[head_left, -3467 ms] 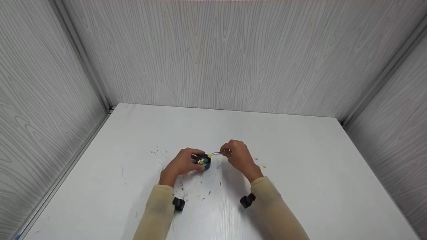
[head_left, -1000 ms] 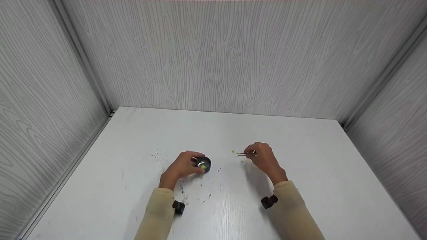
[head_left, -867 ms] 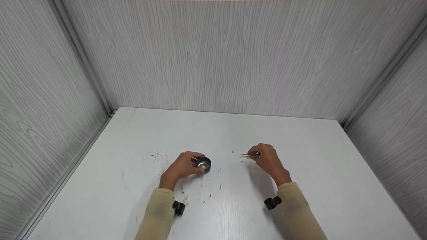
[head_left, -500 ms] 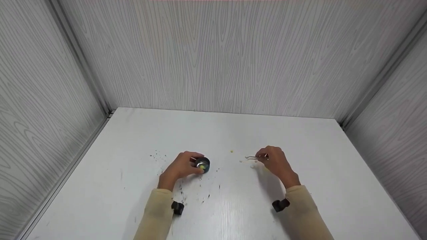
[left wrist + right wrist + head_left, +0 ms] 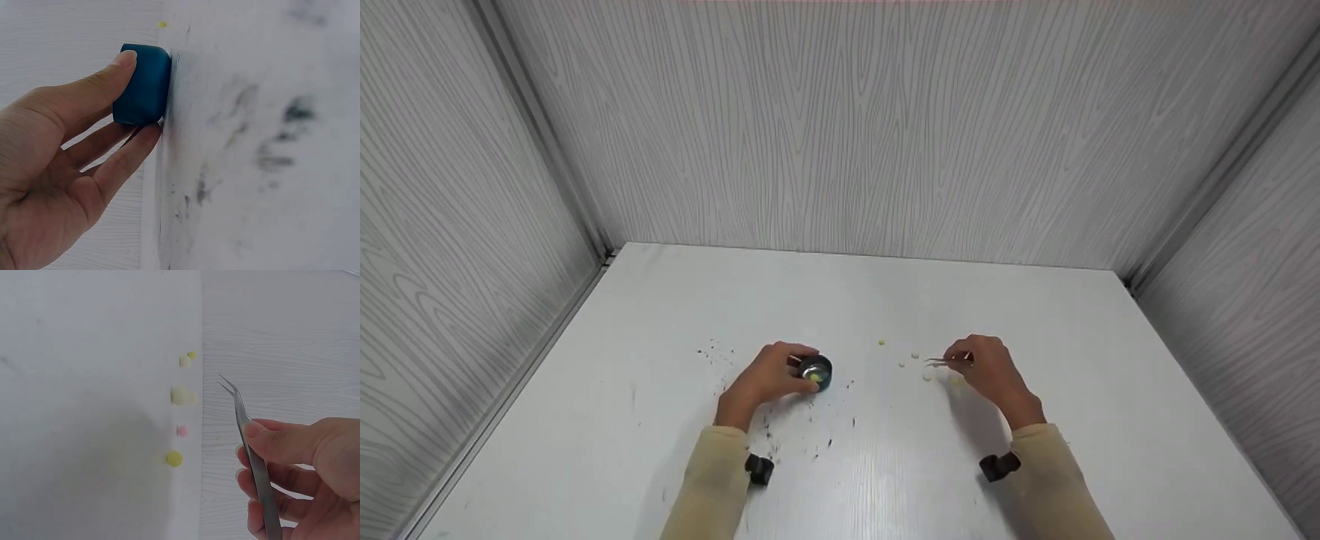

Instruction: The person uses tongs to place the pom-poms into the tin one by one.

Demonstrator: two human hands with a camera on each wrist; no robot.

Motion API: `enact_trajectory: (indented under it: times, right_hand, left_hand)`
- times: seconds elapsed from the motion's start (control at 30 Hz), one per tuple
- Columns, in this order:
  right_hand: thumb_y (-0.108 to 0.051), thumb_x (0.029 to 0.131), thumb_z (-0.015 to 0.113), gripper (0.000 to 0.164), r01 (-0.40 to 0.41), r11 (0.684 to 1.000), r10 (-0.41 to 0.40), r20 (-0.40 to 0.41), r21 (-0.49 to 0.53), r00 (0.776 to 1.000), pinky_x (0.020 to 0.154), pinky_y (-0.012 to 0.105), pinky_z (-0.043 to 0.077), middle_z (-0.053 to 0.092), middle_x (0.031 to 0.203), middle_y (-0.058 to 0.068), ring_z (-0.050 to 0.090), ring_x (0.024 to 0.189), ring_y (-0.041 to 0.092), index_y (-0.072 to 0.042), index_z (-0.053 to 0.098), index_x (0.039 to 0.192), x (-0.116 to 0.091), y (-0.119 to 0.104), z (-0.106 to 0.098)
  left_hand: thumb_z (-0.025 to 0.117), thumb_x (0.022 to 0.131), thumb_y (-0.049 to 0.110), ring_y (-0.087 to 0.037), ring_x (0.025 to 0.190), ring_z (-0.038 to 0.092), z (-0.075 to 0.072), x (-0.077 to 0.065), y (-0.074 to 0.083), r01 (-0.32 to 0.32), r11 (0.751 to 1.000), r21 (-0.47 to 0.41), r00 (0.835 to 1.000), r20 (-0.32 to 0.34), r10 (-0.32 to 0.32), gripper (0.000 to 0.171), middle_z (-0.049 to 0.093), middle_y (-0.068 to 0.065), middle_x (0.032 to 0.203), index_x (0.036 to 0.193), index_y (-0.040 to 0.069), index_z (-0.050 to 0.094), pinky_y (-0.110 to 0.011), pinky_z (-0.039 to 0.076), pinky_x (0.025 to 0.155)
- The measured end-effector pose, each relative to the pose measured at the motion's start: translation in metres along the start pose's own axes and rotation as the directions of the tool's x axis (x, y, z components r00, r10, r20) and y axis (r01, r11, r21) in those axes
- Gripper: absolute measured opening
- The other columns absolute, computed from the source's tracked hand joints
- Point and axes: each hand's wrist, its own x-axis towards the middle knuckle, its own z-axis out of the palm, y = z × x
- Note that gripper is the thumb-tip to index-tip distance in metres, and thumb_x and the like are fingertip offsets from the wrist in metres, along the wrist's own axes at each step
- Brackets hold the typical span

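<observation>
In the head view my left hand (image 5: 769, 375) holds a small round cup (image 5: 823, 380) on the white table, thumb and fingers around its side. Yellow-green shows inside its shiny interior. The left wrist view gives the cup's smooth teal outer wall (image 5: 145, 84). My right hand (image 5: 994, 375) pinches metal tweezers (image 5: 254, 464) with bent tips; these stand slightly apart, nothing between them. Near the tips lie several small balls: a large yellow one (image 5: 174, 458), a pink one (image 5: 182, 431), a pale one (image 5: 180, 396) and a small yellow one (image 5: 192, 355).
Dark specks and smudges (image 5: 769, 431) mark the white table (image 5: 675, 292) around the left forearm. Grey wood-grain panels (image 5: 840, 127) rise behind the table and on both sides. A black wrist camera (image 5: 1000, 466) sits at each sleeve.
Earlier the tweezers held a yellow-green ball at the cup's rim. My right hand has since moved right and the tweezers are now empty over the loose balls. My left hand stays on the cup.
</observation>
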Motion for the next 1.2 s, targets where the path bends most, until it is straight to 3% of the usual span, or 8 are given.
enact_trajectory:
  times: [0.33,0.63,1.2]
  right_hand:
    - [0.002,0.088,0.076,0.012,-0.051,0.999,0.051,0.040,0.014,0.998,0.071,0.035,0.054,0.075,0.089,0.008,0.065,0.080,0.020,-0.007,0.081,0.093,-0.003,0.005,-0.004]
    - [0.002,0.088,0.075,0.012,-0.046,0.999,0.045,0.069,0.009,0.997,0.066,0.032,0.052,0.074,0.086,0.007,0.064,0.077,0.018,-0.008,0.081,0.091,-0.006,0.010,-0.003]
    - [0.003,0.089,0.074,0.014,-0.049,0.999,0.048,0.048,0.013,0.998,0.069,0.037,0.056,0.075,0.092,0.013,0.067,0.083,0.024,-0.002,0.081,0.100,-0.004,0.016,0.003]
  left_hand:
    - [0.085,0.084,0.009,-0.034,0.127,0.065,0.001,-0.001,-0.001,-0.003,1.000,0.007,1.000,-0.003,0.003,0.058,0.067,-0.014,0.137,0.138,0.012,0.065,-0.052,0.053,0.109]
    - [0.085,0.084,0.010,-0.032,0.126,0.065,0.002,-0.001,-0.006,0.017,1.000,-0.008,1.000,0.002,-0.017,0.057,0.067,-0.011,0.135,0.138,0.016,0.066,-0.053,0.052,0.110]
    - [0.085,0.084,0.010,-0.032,0.127,0.065,0.000,0.002,-0.004,0.002,1.000,-0.010,1.000,0.004,-0.002,0.056,0.067,-0.010,0.136,0.137,0.017,0.066,-0.052,0.051,0.110]
